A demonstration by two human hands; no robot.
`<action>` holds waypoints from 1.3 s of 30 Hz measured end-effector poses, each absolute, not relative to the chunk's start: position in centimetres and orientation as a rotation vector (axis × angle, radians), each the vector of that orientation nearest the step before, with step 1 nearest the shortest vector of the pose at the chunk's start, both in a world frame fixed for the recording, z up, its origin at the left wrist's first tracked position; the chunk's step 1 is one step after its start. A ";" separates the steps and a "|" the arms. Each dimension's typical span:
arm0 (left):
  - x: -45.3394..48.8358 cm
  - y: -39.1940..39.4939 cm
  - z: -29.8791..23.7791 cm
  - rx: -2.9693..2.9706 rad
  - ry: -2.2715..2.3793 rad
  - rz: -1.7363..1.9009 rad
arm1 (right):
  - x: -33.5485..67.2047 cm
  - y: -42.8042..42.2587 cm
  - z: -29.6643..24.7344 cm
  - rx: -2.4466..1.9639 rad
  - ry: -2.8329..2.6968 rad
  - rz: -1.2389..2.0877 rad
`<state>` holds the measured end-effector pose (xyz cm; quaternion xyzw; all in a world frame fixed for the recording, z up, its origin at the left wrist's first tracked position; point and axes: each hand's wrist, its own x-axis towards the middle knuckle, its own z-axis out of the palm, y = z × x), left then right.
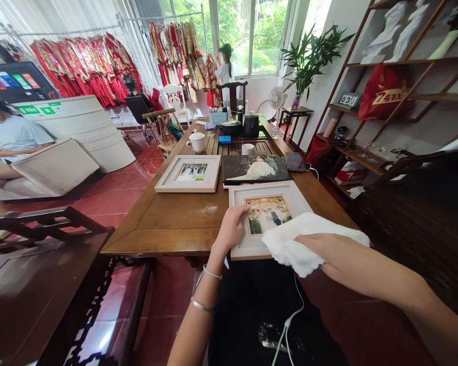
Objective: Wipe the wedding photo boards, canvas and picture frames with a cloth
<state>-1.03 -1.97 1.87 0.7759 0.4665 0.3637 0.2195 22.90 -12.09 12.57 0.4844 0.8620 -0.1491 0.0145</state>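
Across the middle, reaching up toward twelve o'clock, lies one brown surface (183, 216). On it are two frames, one canvas, one mug and one cup.

The near frame (269, 213), at four o'clock just off centre, sits by the surface's near edge: pale rim, whitish mat, and a small picture of a couple, one in a white gown, one in dark clothes, amid warm light and greenery. At two o'clock, just beyond it, lies the canvas (259, 170), dark with a white-gowned figure. The far frame (191, 173), at nine o'clock, is equally pale around a greener picture.

One white cloth (286, 244), fluffy and rumpled, covers the near frame's lower right corner. Of two hands, the right hand (320, 249), at four o'clock, grips the cloth; the left hand (231, 229), at six, clasps the near frame's left side.

One red bag (385, 96) at two o'clock hides its contents. One vase (296, 101) at one holds green stems (307, 53). One blue box (218, 118) at twelve holds small upright items. The mug (197, 142), toward ten, is lidded; the cup (247, 149) at one stands uncovered.
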 end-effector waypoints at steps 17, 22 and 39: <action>-1.2 -1.7 1.3 2.198 1.247 1.048 | 22.8 0.6 7.1 1.458 2.810 0.161; -1.3 -1.7 1.4 2.207 1.247 1.046 | 21.8 2.4 6.7 1.558 2.818 0.065; -1.0 -1.8 1.0 2.107 1.244 1.138 | 22.3 -10.4 10.6 1.182 2.723 -0.510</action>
